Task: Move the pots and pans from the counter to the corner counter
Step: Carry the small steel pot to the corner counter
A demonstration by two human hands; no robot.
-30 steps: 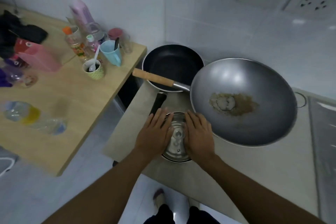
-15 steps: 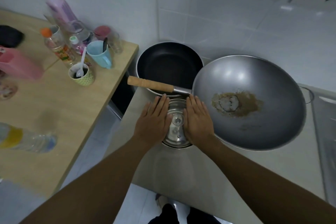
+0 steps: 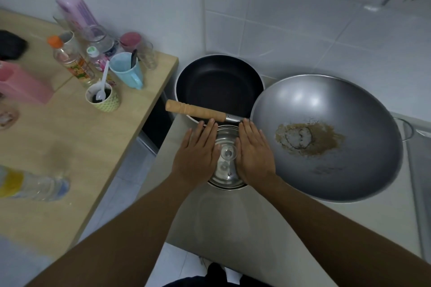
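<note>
Flat palms, fingers straight and not curled: my left hand (image 3: pixel 194 158) and right hand (image 3: pixel 254 154) pressed on the lidded steel pot (image 3: pixel 227 171) from 9 and 3 o'clock, with the knob (image 3: pixel 227 153) between them. The pot sat on the grey counter (image 3: pixel 228 221). Black frying pan (image 3: pixel 219 84) at 12 o'clock. Wok (image 3: pixel 338 170) at 3 o'clock, brown residue inside; its wooden handle (image 3: pixel 194 110) lay just past my fingertips. Wooden table (image 3: pixel 70 137) at 9 o'clock, apart.

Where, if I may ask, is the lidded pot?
Head view centre: the lidded pot sits between the left hand and right hand, black pan behind, wok at right.
</note>
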